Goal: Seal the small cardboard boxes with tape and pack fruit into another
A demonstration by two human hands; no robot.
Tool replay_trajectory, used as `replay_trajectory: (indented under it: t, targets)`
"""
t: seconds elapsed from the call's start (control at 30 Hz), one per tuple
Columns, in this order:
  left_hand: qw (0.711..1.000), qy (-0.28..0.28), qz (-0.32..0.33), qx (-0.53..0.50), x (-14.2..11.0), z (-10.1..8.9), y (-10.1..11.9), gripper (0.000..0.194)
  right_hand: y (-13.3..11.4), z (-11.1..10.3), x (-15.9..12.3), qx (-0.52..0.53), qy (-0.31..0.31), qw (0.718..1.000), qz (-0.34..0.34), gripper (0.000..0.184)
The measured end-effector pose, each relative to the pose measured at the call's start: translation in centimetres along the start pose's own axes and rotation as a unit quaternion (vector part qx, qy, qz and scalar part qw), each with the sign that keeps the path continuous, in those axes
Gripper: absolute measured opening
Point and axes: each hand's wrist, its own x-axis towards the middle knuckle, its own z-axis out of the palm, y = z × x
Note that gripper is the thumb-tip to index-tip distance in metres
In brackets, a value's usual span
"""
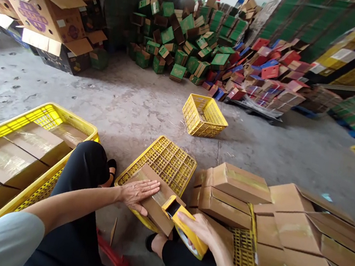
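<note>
A brown cardboard box (156,207) lies on an upturned yellow plastic crate (173,163) between my knees. My left hand (138,193) presses flat on top of the box, fingers stretched out. In my right hand (198,229) is a yellow tape dispenser (183,229), my fingers wrapped round its body. Its front end rests at the right part of the box top. A roll of tape shows partly under the dispenser, near my fingers. Whether tape runs from it onto the box I cannot tell.
Boxes (17,153) fill a long yellow crate (52,110) at my left. More cardboard boxes (299,231) are stacked at my right in a yellow crate (242,249). Ahead stands another yellow crate (204,117). Behind it are heaps of green boxes (181,49) and red boxes (270,71).
</note>
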Motion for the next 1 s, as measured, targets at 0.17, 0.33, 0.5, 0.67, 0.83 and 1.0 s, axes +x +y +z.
replay_trajectory:
  t: [0.17,0.33,0.5,0.67,0.83,1.0]
  targets:
    - [1.000,0.008,0.012,0.003,-0.2,-0.2,-0.3,0.110,0.3,0.5,-0.4,-0.033,0.016,0.999,0.020,0.049]
    - [1.000,0.003,0.004,0.029,-0.2,0.3,-0.1,0.115,0.3,1.1,0.2,-0.041,0.036,0.998,0.020,0.047]
    - [0.999,0.016,0.006,0.050,0.6,0.9,0.9,0.118,0.8,1.3,0.7,-0.038,0.049,0.997,0.034,0.051]
    - [0.998,0.003,0.039,0.046,2.5,1.8,2.5,0.114,1.3,1.2,0.9,-0.030,0.039,0.999,0.022,0.055]
    - [0.999,-0.004,0.045,0.030,3.0,2.2,2.6,0.110,2.0,1.2,1.2,-0.023,0.032,0.999,0.009,0.057]
    - [0.999,-0.021,0.041,0.025,2.8,2.1,2.1,0.111,2.8,1.3,1.2,-0.007,0.021,1.000,-0.001,0.052]
